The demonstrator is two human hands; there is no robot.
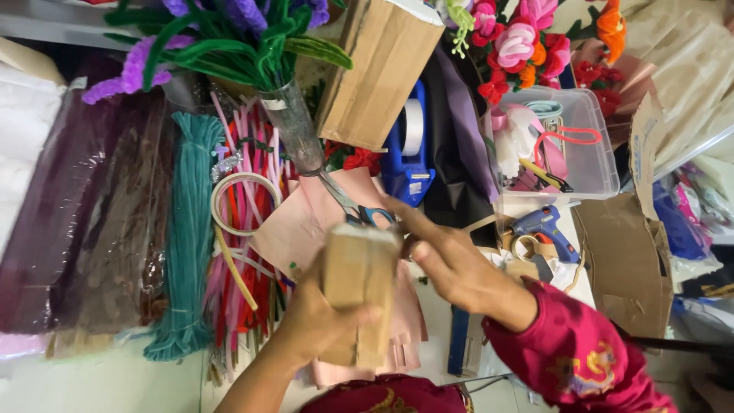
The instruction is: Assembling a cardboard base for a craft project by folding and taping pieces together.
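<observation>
Two hands work on a small brown paper-wrapped block over a crowded craft table

Nearest to me, at 6 o'clock, I see the left hand (317, 317) with its fingers wrapped tight around the brown block (358, 287), which stands upright; the right hand (451, 264), coming from 4 o'clock in a red sleeve (573, 356), has its fingers loosely bent, and its fingertips touch the top edge of the block. Just behind the block lie scissors (355, 206) with blue handles on pink paper sheets (294, 229). At 9 o'clock I see a teal bundle of pipe cleaners (187, 237) and a tape ring (245, 203). At 3 o'clock lies a blue glue gun (543, 226). Far, at 12 o'clock, stand a blue tape dispenser (409, 153), a tall brown box (378, 73) and a clear plastic box (585, 145)
</observation>
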